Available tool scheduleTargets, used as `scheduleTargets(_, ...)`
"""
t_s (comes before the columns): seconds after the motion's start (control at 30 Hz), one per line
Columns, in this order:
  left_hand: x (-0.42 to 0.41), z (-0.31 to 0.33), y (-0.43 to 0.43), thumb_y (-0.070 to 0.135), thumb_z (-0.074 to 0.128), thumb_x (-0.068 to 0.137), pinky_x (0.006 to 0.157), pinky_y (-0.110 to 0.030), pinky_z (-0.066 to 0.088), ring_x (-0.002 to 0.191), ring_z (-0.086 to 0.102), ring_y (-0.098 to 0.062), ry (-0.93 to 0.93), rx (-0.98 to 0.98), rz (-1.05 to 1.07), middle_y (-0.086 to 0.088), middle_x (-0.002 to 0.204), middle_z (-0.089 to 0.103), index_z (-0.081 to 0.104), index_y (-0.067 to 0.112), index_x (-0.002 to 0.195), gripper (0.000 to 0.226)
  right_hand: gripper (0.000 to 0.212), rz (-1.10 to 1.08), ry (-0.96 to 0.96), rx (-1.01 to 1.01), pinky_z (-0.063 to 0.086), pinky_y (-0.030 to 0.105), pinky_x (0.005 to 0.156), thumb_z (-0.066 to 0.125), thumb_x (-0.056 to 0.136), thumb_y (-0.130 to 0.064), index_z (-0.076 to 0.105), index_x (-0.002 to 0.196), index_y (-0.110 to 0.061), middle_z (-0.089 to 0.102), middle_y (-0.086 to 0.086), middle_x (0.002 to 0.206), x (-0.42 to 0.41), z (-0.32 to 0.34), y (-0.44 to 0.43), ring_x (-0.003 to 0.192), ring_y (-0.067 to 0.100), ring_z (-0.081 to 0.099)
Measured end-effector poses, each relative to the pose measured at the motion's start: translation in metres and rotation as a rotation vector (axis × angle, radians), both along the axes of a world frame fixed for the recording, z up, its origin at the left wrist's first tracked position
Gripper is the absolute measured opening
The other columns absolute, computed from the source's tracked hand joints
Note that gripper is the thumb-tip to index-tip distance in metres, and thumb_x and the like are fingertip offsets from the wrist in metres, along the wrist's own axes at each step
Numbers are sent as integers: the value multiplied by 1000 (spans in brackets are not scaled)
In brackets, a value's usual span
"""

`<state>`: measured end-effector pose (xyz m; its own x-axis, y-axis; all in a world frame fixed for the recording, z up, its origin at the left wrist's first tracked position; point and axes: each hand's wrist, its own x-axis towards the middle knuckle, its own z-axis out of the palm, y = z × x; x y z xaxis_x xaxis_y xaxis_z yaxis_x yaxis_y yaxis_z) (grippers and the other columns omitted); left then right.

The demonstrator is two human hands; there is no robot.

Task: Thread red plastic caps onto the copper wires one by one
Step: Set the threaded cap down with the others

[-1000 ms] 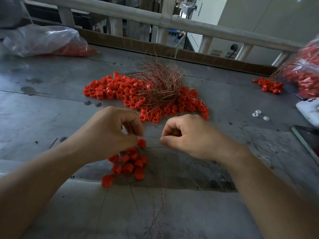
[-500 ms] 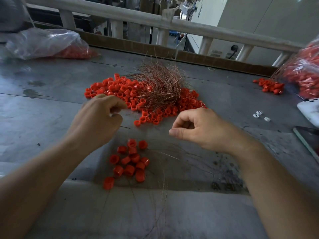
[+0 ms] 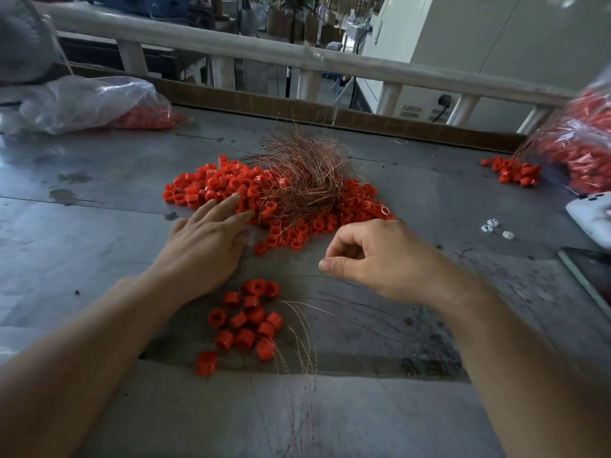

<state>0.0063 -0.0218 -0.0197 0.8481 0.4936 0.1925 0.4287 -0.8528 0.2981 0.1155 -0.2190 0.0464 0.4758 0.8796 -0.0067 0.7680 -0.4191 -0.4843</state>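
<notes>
Left hand [image 3: 205, 239], fingers straight, touches red caps [image 3: 198, 190] just left of copper wire tangle [image 3: 304, 173], gripping nothing; right hand [image 3: 380, 256] pinched before it, wire unconfirmable; best pick 1 cap, bore facing right.

Right hand [image 3: 380, 259] perhaps pinches a wire too thin to see.

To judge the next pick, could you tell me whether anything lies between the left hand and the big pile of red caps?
Nothing visible: the left hand rests its fingers on the pile of red caps; the copper wire tangle lies beside them.
</notes>
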Motion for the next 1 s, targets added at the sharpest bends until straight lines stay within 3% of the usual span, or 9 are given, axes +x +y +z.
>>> scheduleTargets(0.1,0,5,-3,27,45,94,108,-39,21,137,28,-18,-67,25,-41,5,149,33,43,24,137,43,14,-2,2,0,43,10,60,62,82,-41,61,78,-29,60,-13,72,0,1,0,68,-1,56)
scheduleTargets(0.17,-3,10,-6,16,57,88,97,-41,36,120,49,-27,-152,48,-47,-4,132,54,59,17,123,35,14,-3,3,0,43,10,60,62,82,-41,61,78,-28,60,-13,73,0,1,0,69,-1,56)
scheduleTargets(0.23,-5,14,-8,8,62,82,83,-40,44,99,58,-30,-201,43,-34,-8,112,63,69,15,106,26,13,-5,3,5,42,10,61,62,82,-40,61,78,-28,60,-13,73,1,1,0,69,0,56)
scheduleTargets(0.33,-6,18,-9,7,66,80,77,-39,46,92,57,-29,-215,7,-5,-7,104,62,72,15,95,18,14,-8,4,8,43,11,62,62,82,-40,61,78,-27,60,-13,73,1,0,0,70,0,56)
scheduleTargets(0.57,-8,17,-7,9,69,79,69,-29,38,83,51,-18,-253,7,8,-5,96,64,74,15,93,16,13,-11,-10,3,39,10,60,62,83,-39,60,75,-29,58,-14,72,2,-1,1,68,-2,54)
scheduleTargets(0.73,-11,22,-9,8,68,79,72,-29,41,86,59,-25,-321,-2,63,-5,97,59,69,14,105,26,15,-29,-32,3,37,8,56,62,82,-40,58,72,-30,57,-15,68,4,-2,0,64,-3,53)
scheduleTargets(0.83,-18,31,-16,6,72,74,65,-12,41,72,56,-15,-446,-144,50,1,89,55,71,18,93,22,15,-79,-79,-9,34,11,55,62,83,-40,56,72,-31,55,-16,68,10,-4,0,65,-3,51)
scheduleTargets(0.93,-24,38,-27,5,75,69,68,-4,45,68,58,-6,-473,-323,-68,8,83,59,64,35,77,33,10,-141,-168,-4,42,19,67,60,84,-38,60,82,-28,55,-15,77,17,-10,2,76,3,54)
scheduleTargets(1.0,-25,39,-33,4,75,69,70,-6,46,71,59,-3,-462,-357,-116,13,81,59,60,41,76,40,16,-173,-227,41,41,23,81,61,85,-35,65,96,-23,55,-10,98,20,-16,5,91,9,52)
